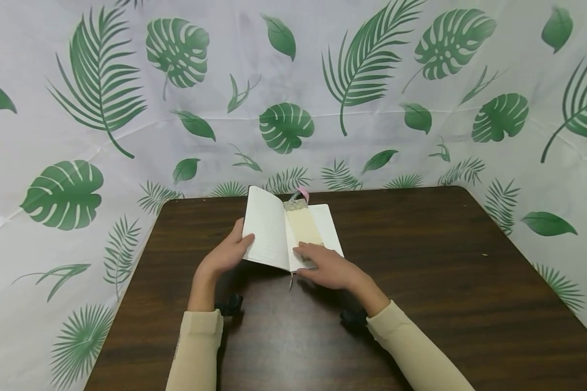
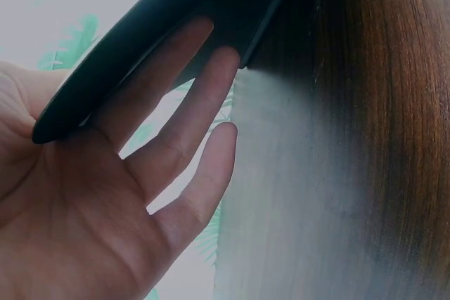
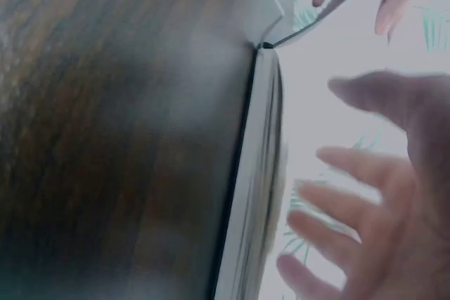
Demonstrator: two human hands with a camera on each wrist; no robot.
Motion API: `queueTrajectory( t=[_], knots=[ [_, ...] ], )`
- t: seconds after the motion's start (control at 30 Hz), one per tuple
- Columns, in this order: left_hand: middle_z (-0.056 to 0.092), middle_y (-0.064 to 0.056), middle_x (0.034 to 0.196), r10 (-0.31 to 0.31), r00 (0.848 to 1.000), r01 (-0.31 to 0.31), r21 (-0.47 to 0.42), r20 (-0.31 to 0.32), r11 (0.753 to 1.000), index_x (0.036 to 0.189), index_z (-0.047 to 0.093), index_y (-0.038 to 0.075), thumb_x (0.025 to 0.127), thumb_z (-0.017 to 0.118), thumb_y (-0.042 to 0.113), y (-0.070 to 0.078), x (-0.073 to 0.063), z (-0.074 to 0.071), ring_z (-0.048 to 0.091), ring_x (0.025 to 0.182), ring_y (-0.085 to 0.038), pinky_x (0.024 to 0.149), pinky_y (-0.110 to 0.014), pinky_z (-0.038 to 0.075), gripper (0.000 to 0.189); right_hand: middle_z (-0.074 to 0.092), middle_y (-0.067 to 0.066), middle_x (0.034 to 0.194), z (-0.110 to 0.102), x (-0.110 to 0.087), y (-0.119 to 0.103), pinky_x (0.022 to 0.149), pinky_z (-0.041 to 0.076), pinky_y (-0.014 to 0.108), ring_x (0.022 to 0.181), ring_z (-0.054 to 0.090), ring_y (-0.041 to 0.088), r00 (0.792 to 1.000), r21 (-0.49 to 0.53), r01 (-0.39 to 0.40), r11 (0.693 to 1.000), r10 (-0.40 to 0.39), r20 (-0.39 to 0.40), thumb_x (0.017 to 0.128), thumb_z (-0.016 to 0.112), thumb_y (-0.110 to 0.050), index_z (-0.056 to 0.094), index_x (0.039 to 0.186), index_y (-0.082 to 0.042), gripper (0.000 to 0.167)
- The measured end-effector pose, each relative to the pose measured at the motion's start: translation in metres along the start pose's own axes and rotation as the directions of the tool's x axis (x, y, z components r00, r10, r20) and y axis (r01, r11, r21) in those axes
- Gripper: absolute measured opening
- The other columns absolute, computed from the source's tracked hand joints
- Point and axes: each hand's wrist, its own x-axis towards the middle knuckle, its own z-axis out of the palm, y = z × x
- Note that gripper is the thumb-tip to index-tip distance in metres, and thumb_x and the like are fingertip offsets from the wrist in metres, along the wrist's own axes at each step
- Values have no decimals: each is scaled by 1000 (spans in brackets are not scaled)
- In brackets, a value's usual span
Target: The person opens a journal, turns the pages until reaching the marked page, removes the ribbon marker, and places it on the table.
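White pages, cream strip, green-leafed backdrop

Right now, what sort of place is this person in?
Probably an indoor spot set up for tabletop work, though I can't tell which building. A creased, leaf-printed sheet hangs behind and beside a dark wood-grain table, where someone has an open book.

Your left sleeve and right sleeve are cream and close-fitting, each ending in a broad, band-like cuff of the same shade. A thin dark mark, perhaps lettering, runs along the left one. Small black wrist cameras sit below your bare left hand and right hand.
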Motion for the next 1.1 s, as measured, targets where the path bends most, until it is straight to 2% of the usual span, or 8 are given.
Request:
queueTrajectory(
  t=[0.1, 0.23, 0.5, 0.63, 0.73, 0.87, 1.0, 1.1],
  knots=[
    [0, -23, 177, 4, 1000, -4, -8, 2, 1000, 171, -9, 5, 118, 33, 19, 0, 0, 1, 16, 158, -42, 128, -64, 16, 69, 50, 17, 165, 1, 5, 3, 122, 38, 61, 153, 46, 38, 988, -37, -95, 995, 90, -125, 107, 66, -36, 53, 158, -8, 60],
    [1, -23, 176, 15, 1000, -15, -2, 0, 1000, 171, -6, 4, 118, 33, 19, -1, 0, 1, 15, 158, -41, 128, -63, 17, 68, 59, 20, 151, -1, 18, 8, 109, 48, 61, 140, 54, 41, 928, -88, -301, 949, 271, -258, 103, 67, -48, 58, 151, -6, 64],
    [2, -22, 176, 21, 1000, -21, 6, -13, 1000, 171, -5, 3, 117, 34, 17, 0, 0, 1, 15, 158, -40, 129, -62, 17, 67, 56, 23, 131, -8, 49, 9, 93, 52, 62, 121, 56, 40, 859, -103, -488, 867, 455, -233, 98, 67, -62, 63, 129, 1, 70],
    [2, -22, 177, 8, 1000, -8, 8, -20, 1000, 171, -5, 3, 117, 35, 18, 1, -1, 0, 15, 159, -39, 130, -63, 16, 69, 57, 20, 120, -11, 56, 8, 90, 52, 60, 104, 60, 37, 856, -99, -498, 862, 470, -214, 96, 72, -53, 66, 116, -2, 55],
    [2, -22, 177, 3, 1000, -3, 12, -17, 1000, 171, -5, 3, 117, 35, 18, 1, -1, -1, 15, 159, -39, 130, -63, 16, 69, 61, 22, 124, -12, 58, 13, 94, 53, 61, 105, 64, 40, 864, -48, -477, 878, 458, -210, 96, 72, -44, 66, 123, 0, 52],
    [2, -22, 177, 1, 1000, -1, 20, -16, 1000, 171, -6, 3, 117, 34, 18, 1, -1, -2, 16, 159, -39, 130, -63, 17, 68, 69, 24, 129, -10, 63, 24, 96, 54, 53, 112, 67, 37, 874, 190, -399, 897, 435, -218, 97, 70, -27, 65, 138, 5, 52],
    [2, -23, 177, 3, 1000, -3, 22, -21, 1000, 171, -5, 3, 117, 34, 18, 2, -1, -4, 16, 159, -40, 129, -62, 17, 68, 71, 23, 127, -14, 66, 30, 81, 52, 34, 97, 63, 23, 873, 497, -292, 817, 440, -211, 102, 67, -18, 69, 134, 6, 41],
    [1, -22, 177, -2, 1000, 3, 18, -17, 1000, 171, -5, 2, 117, 35, 18, 2, -1, -3, 15, 159, -39, 130, -62, 16, 69, 67, 24, 132, -23, 63, 35, 75, 49, 29, 94, 60, 19, 858, 600, -252, 760, 462, -224, 107, 63, -19, 70, 131, 6, 36]
  ],
)
